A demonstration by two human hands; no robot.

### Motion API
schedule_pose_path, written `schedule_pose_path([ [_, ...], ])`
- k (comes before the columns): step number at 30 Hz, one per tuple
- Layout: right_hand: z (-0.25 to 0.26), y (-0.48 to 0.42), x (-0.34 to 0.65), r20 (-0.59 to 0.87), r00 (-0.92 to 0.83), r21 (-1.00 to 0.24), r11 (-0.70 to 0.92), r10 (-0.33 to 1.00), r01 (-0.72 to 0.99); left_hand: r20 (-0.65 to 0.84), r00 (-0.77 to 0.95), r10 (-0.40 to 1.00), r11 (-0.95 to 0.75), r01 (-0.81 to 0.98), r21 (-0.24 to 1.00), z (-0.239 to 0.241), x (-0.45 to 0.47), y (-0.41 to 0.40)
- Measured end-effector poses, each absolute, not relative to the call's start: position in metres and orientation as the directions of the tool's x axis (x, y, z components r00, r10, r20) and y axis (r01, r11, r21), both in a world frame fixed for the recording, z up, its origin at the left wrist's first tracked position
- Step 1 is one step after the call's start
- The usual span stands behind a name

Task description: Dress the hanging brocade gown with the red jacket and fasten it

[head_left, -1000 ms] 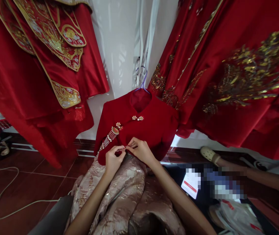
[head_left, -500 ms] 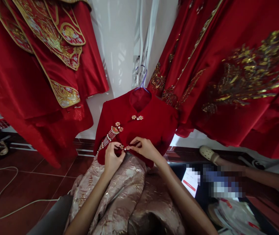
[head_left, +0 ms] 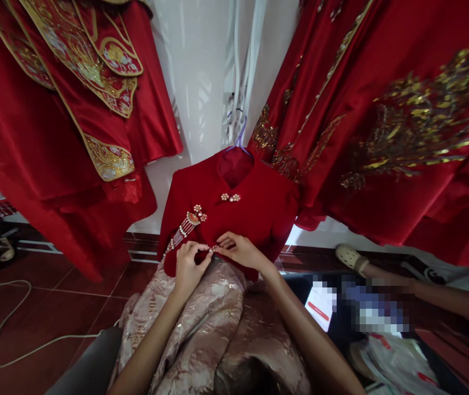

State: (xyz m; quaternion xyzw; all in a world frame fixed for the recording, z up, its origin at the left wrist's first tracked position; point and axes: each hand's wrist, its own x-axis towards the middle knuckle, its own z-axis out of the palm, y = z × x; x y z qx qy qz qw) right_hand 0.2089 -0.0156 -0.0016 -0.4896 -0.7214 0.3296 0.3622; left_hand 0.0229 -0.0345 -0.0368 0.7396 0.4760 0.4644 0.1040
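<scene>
A red long-sleeved jacket point(head_left: 250, 219) hangs in front of me on a purple hanger point(head_left: 240, 137). A flower-shaped beaded clasp point(head_left: 213, 249) sits at its lower front. My left hand point(head_left: 190, 267) pinches the left part of this clasp between thumb and forefinger. From the other side, my right hand point(head_left: 240, 252) pinches its right part, and the fingertips hide most of it. A matching clasp point(head_left: 230, 197) is at the collar. Left of centre, a brooch point(head_left: 193, 218) with strings of beads lies on the jacket.
Pinkish shiny fabric point(head_left: 201, 323) covers my lap. Embroidered red garments point(head_left: 143, 109) hang on the left, and a sequinned red garment point(head_left: 402, 208) on the right. A lit phone point(head_left: 320, 307) lies at the right, near another person's clog point(head_left: 350, 259). A white cable point(head_left: 7, 315) loops across the floor.
My fingertips have come closer together over the lower clasp, covering more of it. My right hand has shifted slightly, and the jacket has stayed in place.
</scene>
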Motion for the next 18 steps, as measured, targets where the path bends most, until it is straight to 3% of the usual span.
schedule_pose_path([
  [12,0.000,-0.019,0.202,0.187,-0.285,-0.850,0.300,0.940,0.432,0.551,0.083,0.830,-0.522,0.462,0.717,-0.037,0.025,-0.035],
  [18,0.013,-0.019,0.212,0.161,-0.308,-0.875,0.280,0.938,0.395,0.432,0.026,0.902,-0.431,0.127,0.893,-0.025,0.026,-0.010],
])
